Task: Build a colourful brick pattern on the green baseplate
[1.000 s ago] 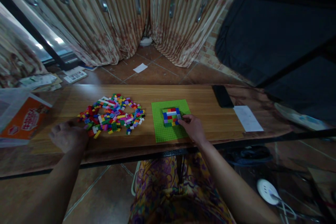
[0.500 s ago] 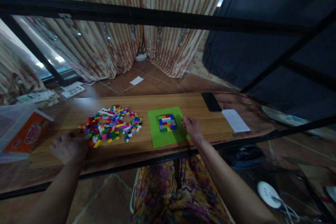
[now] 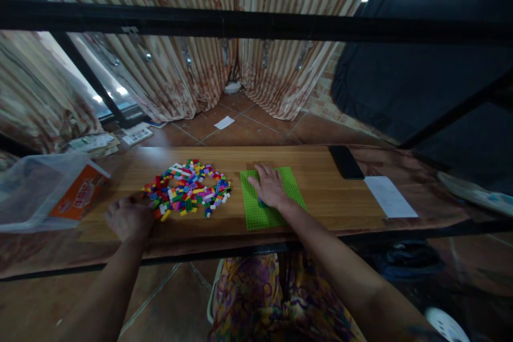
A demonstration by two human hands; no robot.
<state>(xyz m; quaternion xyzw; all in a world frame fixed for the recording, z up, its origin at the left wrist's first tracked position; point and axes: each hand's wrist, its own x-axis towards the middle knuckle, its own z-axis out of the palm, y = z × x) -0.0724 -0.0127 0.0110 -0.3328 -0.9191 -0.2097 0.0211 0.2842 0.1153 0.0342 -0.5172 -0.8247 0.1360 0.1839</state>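
A green baseplate (image 3: 292,192) lies on the wooden table (image 3: 320,192) in front of me. My right hand (image 3: 269,187) lies flat on it with fingers stretched out, covering the small block of coloured bricks built there; only a sliver of brick shows under the palm. To the left spreads a pile of several loose coloured bricks (image 3: 188,192). My left hand (image 3: 128,218) rests on the table at the pile's near left edge, fingers curled, and I cannot make out whether it holds anything.
A clear bag with an orange printed sheet (image 3: 76,200) lies at the table's left end. A black phone (image 3: 347,162) and a white paper (image 3: 390,196) lie to the right. A black bar (image 3: 256,24) crosses overhead. Curtains hang behind.
My right hand moved from the right side of the brick block onto its top and now lies flat over it. The left hand stayed by the pile. The view shifted.
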